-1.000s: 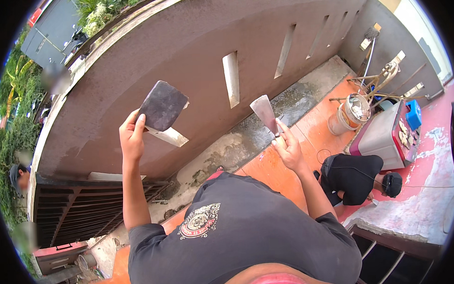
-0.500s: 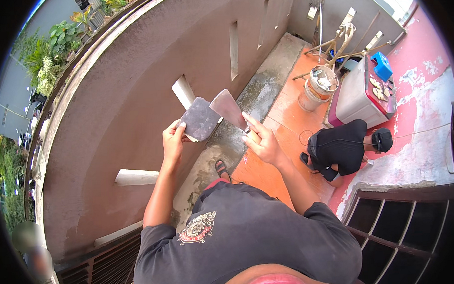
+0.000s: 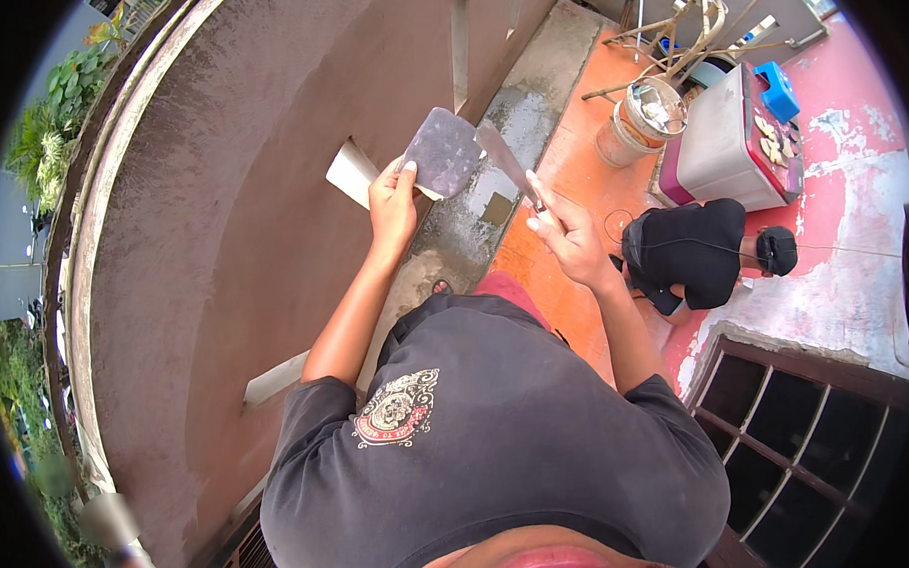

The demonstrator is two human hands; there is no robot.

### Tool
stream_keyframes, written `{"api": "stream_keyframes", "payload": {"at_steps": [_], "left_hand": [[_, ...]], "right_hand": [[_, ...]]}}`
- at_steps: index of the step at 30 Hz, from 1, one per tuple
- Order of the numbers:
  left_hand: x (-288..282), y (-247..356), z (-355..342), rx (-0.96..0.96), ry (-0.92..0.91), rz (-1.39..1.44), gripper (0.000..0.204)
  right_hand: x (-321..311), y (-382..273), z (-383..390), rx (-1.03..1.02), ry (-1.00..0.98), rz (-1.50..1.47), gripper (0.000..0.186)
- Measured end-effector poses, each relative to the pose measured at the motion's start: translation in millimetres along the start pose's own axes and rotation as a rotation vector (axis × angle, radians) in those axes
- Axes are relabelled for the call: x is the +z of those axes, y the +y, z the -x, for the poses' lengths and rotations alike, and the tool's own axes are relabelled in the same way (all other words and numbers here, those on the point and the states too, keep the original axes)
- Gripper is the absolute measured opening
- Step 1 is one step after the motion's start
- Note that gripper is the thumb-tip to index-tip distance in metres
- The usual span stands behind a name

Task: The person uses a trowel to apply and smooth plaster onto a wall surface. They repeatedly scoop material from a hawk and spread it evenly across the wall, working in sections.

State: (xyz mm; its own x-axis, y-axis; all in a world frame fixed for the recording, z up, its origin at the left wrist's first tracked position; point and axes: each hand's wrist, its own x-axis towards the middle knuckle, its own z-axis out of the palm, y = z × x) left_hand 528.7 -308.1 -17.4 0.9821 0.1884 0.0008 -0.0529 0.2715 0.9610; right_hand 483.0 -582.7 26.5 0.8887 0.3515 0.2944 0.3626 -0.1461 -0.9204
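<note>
My left hand (image 3: 394,204) grips a dark grey, flat, rounded square plate (image 3: 442,149) by its lower left edge, thumb on its face. My right hand (image 3: 573,235) is closed on the handle of a metal putty knife (image 3: 505,157), its blade raised and angled toward the plate's right corner, very close to it; whether they touch I cannot tell. Both hands are out in front of my dark T-shirt, above the floor beside a brown wall.
A co-worker (image 3: 694,256) in black crouches at the peeling pink wall (image 3: 853,230). Beyond are stacked buckets (image 3: 625,138), a pale box (image 3: 715,160) with a blue stool (image 3: 778,90), leaning poles and orange tiles (image 3: 520,292). The slotted wall (image 3: 241,191) runs along my left, a barred window (image 3: 780,423) at lower right.
The plate and putty knife have come together from wide apart and moved up and rightward in view. The knife is now turned more edge-on. My view has swung toward the wall and floor.
</note>
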Motion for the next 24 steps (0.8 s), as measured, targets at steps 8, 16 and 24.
{"api": "stream_keyframes", "payload": {"at_steps": [8,16,24], "left_hand": [[22,27,-31,-0.201,-0.016,0.227,0.033],[41,25,-54,-0.083,0.182,-0.041,0.033],[97,11,-66,-0.055,0.279,0.176,0.033]], "right_hand": [[-32,24,-64,-0.135,-0.133,0.702,0.051],[-149,75,-176,0.088,-0.199,0.321,0.048],[-153,109,-208,0.622,-0.972,-0.844,0.038]]}}
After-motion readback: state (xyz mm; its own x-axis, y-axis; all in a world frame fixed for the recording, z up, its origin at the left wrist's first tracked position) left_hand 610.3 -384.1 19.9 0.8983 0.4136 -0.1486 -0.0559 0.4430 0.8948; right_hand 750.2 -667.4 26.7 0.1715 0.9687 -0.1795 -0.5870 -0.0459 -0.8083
